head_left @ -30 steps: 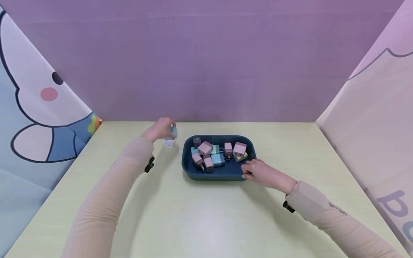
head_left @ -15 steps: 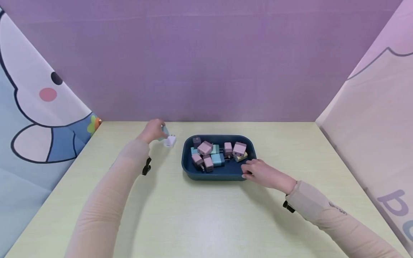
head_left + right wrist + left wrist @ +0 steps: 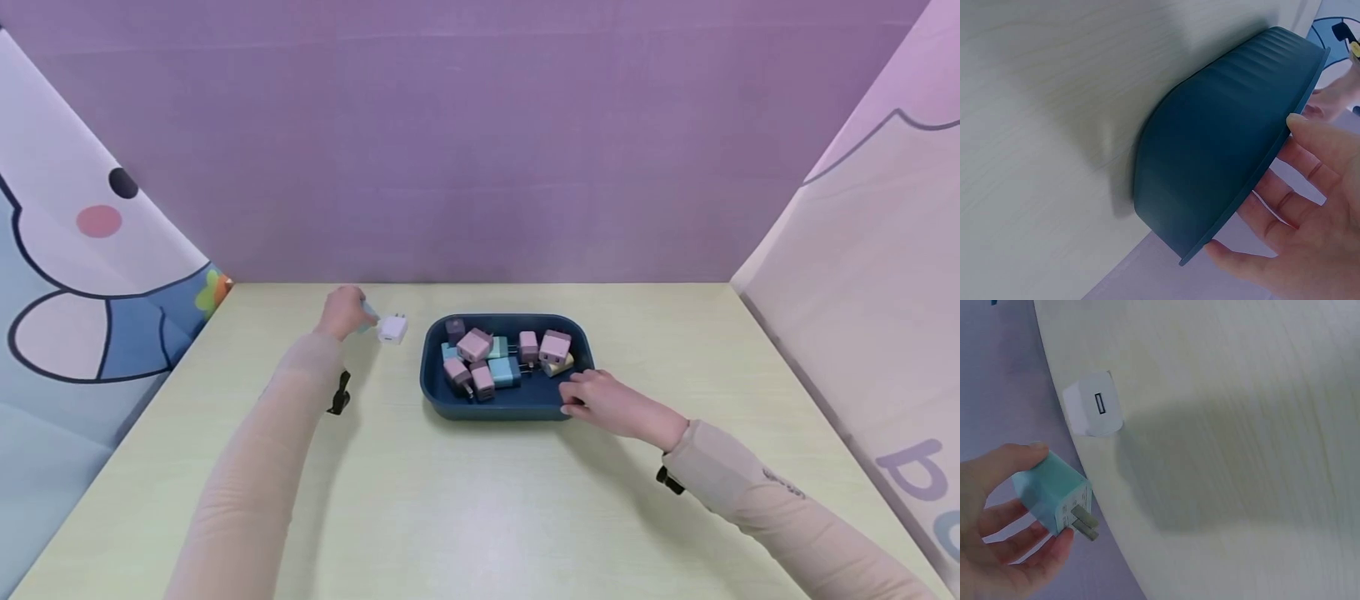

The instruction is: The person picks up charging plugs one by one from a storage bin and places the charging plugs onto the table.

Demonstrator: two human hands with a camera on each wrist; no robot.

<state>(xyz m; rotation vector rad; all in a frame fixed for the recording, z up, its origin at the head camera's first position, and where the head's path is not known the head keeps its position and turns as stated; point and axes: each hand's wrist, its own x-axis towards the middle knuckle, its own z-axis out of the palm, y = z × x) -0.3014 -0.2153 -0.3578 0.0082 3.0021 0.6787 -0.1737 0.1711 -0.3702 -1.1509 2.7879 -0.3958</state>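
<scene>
My left hand (image 3: pixel 342 312) holds a pale teal charger plug (image 3: pixel 1054 489) between thumb and fingers, its two metal prongs pointing outward. Just right of that hand, a white charger plug (image 3: pixel 392 328) rests on the table; its USB slot shows in the left wrist view. My right hand (image 3: pixel 603 402) grips the rim of a dark blue tray (image 3: pixel 510 412) at its front right corner. Inside the tray lies a loose pile of charger plugs: several pink ones (image 3: pixel 475 345), blue and teal ones (image 3: pixel 504 371), a dark purple one (image 3: pixel 455 331) and a yellowish one (image 3: pixel 558 367).
The pale wooden table (image 3: pixel 480 500) runs back to a purple cloth wall (image 3: pixel 480 150). Printed cloth walls stand on the left (image 3: pixel 60 333) and right (image 3: pixel 877 333).
My left hand, holding the teal charger plug, has moved left from above the white plug, which is now fully visible. The right hand stays on the tray rim.
</scene>
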